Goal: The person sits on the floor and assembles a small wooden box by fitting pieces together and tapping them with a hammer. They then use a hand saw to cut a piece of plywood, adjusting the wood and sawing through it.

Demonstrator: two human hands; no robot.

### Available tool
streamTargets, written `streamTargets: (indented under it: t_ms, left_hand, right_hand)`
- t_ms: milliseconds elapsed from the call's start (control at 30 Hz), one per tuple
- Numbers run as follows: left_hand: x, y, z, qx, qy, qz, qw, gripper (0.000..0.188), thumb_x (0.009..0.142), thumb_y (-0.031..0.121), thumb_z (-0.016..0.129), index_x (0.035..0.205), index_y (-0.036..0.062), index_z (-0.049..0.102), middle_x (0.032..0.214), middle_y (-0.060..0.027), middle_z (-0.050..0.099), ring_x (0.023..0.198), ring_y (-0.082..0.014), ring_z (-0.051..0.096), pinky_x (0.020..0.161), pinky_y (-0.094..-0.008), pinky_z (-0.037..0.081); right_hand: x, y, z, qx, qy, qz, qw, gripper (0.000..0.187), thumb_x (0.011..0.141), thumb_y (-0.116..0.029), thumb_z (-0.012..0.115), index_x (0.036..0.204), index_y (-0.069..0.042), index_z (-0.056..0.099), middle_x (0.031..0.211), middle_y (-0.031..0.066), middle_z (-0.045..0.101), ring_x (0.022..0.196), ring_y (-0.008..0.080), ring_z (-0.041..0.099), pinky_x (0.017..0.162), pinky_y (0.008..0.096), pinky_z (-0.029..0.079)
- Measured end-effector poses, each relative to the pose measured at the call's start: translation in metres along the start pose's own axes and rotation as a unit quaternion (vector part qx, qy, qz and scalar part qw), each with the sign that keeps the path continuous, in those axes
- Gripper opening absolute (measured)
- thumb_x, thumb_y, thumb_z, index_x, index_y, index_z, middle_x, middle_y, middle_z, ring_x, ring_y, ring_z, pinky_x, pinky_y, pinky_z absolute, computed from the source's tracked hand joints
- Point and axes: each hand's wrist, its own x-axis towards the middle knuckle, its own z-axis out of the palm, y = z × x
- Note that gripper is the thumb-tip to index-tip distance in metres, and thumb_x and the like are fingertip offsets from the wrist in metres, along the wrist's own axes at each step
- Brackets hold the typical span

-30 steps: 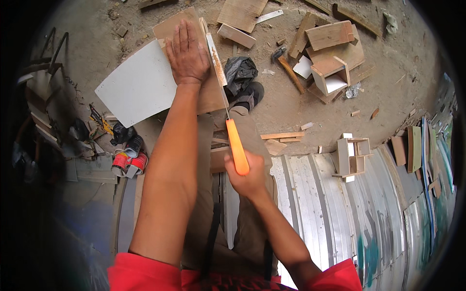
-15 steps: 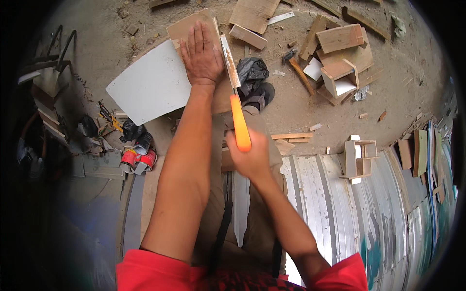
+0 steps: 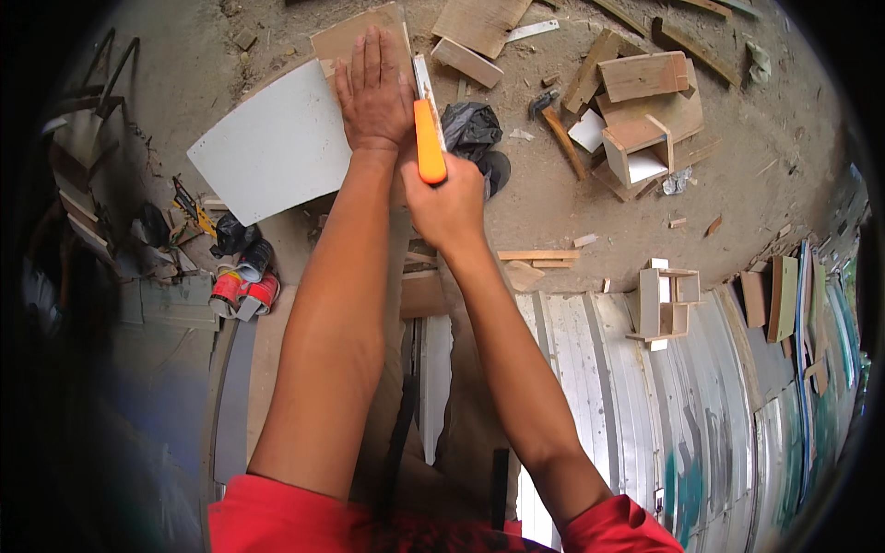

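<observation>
My left hand (image 3: 376, 101) lies flat with its fingers stretched out, pressing on a brown wooden board (image 3: 336, 41). Beneath and to the left of it extends a white-faced panel (image 3: 267, 143). Wrapped round the orange handle of a handsaw (image 3: 429, 143), my right hand (image 3: 447, 203) is just to the right of my left wrist. The saw's blade is mostly hidden by the handle and the board. Along the board's right edge runs a narrow white strip (image 3: 423, 81).
A black plastic bag (image 3: 470, 129) lies right of the saw. Farther right are a hammer (image 3: 560, 138) and wooden box pieces (image 3: 645, 78). A small wooden frame (image 3: 668, 304) rests on corrugated metal sheets (image 3: 590, 387). Red cans (image 3: 244, 290) stand at left.
My right hand has pushed the orange saw handle forward, away from me, along the board's edge. My left hand stays flat on the board; the whole view has shifted slightly.
</observation>
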Motion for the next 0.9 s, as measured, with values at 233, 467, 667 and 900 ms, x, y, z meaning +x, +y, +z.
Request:
streamTargets:
  t_ms: [233, 467, 667, 900]
  left_hand:
    - [0.005, 0.007, -0.013, -0.057, 0.019, -0.026, 0.998, 0.072, 0.091, 0.03, 0.046, 0.158, 0.0141, 0.024, 0.164, -0.0025, 0.021, 0.151, -0.0204, 0.019, 0.123, -0.0477, 0.01]
    - [0.009, 0.005, -0.005, -0.021, 0.016, 0.003, 1.0, 0.071, 0.092, 0.031, 0.048, 0.157, 0.014, 0.026, 0.164, -0.0023, 0.022, 0.15, -0.0203, 0.02, 0.123, -0.048, 0.012]
    - [0.0, 0.009, -0.016, -0.033, 0.011, -0.041, 0.999, 0.072, 0.09, 0.028, 0.048, 0.157, 0.0128, 0.027, 0.164, -0.0027, 0.023, 0.15, -0.0206, 0.021, 0.123, -0.0486, 0.012]
    - [0.002, 0.004, -0.017, -0.032, -0.006, -0.035, 0.999, 0.074, 0.09, 0.03, 0.048, 0.158, 0.0137, 0.024, 0.164, -0.0015, 0.021, 0.151, -0.0186, 0.019, 0.123, -0.0473, 0.01]
  right_hand:
    - [-0.2, -0.038, -0.108, -0.061, -0.099, 0.08, 0.99, 0.006, 0.081, -0.005, 0.066, 0.078, -0.001, 0.063, 0.061, 0.0126, 0.059, 0.051, 0.0249, 0.061, 0.052, 0.0357, 0.048]
    - [0.047, -0.01, 0.008, -0.007, -0.005, 0.034, 0.999, 0.031, 0.079, -0.024, 0.066, 0.075, 0.007, 0.063, 0.065, 0.0274, 0.06, 0.062, 0.0409, 0.065, 0.06, 0.045, 0.049]
    - [-0.135, -0.024, -0.068, -0.002, -0.043, 0.064, 0.997, 0.023, 0.083, -0.006, 0.063, 0.065, 0.002, 0.051, 0.053, 0.0055, 0.047, 0.051, 0.0101, 0.045, 0.049, 0.032, 0.038]
    - [-0.063, -0.005, -0.038, -0.058, -0.034, 0.059, 0.996, 0.026, 0.081, -0.016, 0.066, 0.069, 0.004, 0.056, 0.056, 0.0162, 0.054, 0.048, 0.0243, 0.053, 0.051, 0.0386, 0.041]
